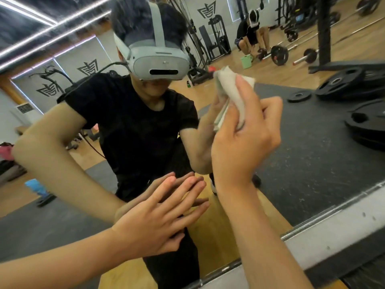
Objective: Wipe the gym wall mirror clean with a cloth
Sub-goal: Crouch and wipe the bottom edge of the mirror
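Two hands and one cloth were at work against one wall mirror [312, 153]. The right hand [245, 140] was closed around the cloth [231, 84], thumb over its near side and fingers curled behind, holding it bunched against the glass above and to the right of the left hand [158, 215]. The left hand held nothing; it lay flat on the mirror with fingers straight and slightly spread, meeting its own reflection fingertip to fingertip.

The cloth was pale, off-white, folded into a thick wad, with layered edges showing on its lower left side.

The glass carried faint scratches and specks to the right of the right hand, and streaks of reflected ceiling lights far up and left. A metal bottom frame [312, 224] ran diagonally below both wrists.

In the reflection, three black weight plates [341, 84] lay on a dark mat right of the cloth, one loaded barbell [280, 55] sat beyond it, a second person [250, 32] crouched there, and a green bucket [246, 61] stood nearby. The wearer's own reflection filled the mirror behind both hands.
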A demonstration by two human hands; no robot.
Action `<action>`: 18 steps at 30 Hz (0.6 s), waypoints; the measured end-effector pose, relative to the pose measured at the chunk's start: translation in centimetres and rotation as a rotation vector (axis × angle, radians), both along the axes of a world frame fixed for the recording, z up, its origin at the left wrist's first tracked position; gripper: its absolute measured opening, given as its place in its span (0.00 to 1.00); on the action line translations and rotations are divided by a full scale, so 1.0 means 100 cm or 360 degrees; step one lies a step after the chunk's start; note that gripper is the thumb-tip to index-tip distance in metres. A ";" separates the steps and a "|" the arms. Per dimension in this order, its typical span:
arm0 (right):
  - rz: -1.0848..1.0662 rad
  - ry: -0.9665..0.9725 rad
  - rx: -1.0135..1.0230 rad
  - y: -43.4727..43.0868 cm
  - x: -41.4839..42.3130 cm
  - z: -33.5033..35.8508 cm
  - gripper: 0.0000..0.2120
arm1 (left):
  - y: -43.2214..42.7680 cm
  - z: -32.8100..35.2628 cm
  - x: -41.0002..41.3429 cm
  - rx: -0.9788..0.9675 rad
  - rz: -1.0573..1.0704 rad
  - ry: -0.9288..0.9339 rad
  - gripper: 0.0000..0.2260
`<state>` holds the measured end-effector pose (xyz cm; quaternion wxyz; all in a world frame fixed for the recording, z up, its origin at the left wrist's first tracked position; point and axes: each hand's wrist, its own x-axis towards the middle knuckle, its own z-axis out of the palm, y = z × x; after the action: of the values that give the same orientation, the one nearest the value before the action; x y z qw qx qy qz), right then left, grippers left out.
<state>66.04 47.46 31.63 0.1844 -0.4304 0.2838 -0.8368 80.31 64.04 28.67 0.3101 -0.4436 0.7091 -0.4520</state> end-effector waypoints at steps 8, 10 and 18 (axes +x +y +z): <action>0.0084 0.0614 -0.0432 0.038 0.025 -0.045 0.12 | 0.000 0.000 0.001 0.0077 0.0008 -0.0004 0.29; -0.0056 0.0472 -0.0210 0.005 -0.010 -0.064 0.12 | -0.001 0.002 -0.002 -0.0033 -0.0023 -0.0001 0.37; 0.0116 0.0081 0.0698 -0.057 -0.060 -0.150 0.11 | -0.001 0.001 0.001 0.0007 0.0029 0.0035 0.39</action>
<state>60.00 41.80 16.61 0.2967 -0.4109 0.4478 -0.7366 80.40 63.92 28.81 0.3073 -0.4543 0.7094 -0.4426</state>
